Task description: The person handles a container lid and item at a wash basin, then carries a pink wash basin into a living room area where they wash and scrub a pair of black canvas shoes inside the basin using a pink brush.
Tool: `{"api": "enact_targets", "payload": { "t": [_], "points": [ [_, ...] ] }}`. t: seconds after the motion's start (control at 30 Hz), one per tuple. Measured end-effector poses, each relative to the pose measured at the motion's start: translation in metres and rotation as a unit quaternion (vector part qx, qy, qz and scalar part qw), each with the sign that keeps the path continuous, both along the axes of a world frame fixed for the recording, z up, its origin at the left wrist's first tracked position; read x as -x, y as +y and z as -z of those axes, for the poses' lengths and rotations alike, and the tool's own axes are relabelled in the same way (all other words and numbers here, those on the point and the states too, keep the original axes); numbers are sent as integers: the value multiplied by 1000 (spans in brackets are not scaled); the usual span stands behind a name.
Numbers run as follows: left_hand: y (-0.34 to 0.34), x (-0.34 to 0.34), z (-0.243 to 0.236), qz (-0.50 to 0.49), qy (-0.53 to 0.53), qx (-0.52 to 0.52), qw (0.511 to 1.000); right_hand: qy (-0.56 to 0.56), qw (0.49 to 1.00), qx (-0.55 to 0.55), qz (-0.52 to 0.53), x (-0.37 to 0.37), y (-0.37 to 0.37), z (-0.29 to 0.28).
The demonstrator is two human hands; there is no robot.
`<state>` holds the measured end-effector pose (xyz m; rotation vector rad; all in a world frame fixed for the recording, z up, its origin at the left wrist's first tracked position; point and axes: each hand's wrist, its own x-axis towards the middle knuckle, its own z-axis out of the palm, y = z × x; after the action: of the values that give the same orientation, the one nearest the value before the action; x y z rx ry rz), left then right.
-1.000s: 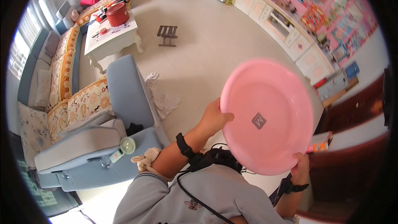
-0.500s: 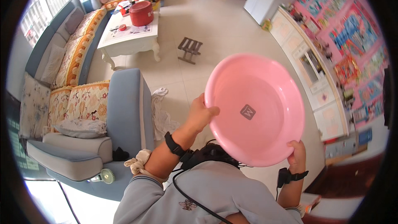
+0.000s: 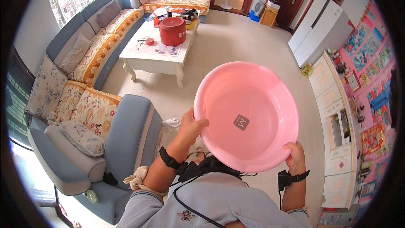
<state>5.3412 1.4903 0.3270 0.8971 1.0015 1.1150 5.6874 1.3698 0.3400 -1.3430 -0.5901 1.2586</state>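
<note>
A round pink plastic basin (image 3: 249, 97) is held up in front of my body, its hollow side facing me, with a dark square label on its bottom. My left hand (image 3: 190, 126) grips the left rim, thumb over the edge on the inner side. On the lower right rim my right hand (image 3: 295, 156) is closed too, its thumb lying inside the lip. The other fingers of both hands are mostly hidden behind the wall of the basin. Nothing can be seen lying in it.
Ahead on the left, a white coffee table (image 3: 147, 61) carries a red round container (image 3: 172, 31) and small items. A blue-grey sofa (image 3: 130, 131) lines the left side. Along the right wall runs a white cabinet (image 3: 322, 88), with a white refrigerator (image 3: 316, 27) beyond. A whitish cloth (image 3: 171, 124) lies by the sofa.
The view has swung, so the room's far end shows more fully. The basin sits slightly further left in view, still in both hands. The small folding stool is no longer visible.
</note>
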Motion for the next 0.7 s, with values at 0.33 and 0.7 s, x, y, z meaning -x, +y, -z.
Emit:
{"api": "enact_targets", "payload": {
  "t": [0.33,0.7],
  "points": [
    [204,-16,15,-58,-10,14,998,10,999,25,-38,-21,235,4],
    [428,-26,23,-128,-17,17,991,9,995,24,-101,-38,512,6]
  ]
}}
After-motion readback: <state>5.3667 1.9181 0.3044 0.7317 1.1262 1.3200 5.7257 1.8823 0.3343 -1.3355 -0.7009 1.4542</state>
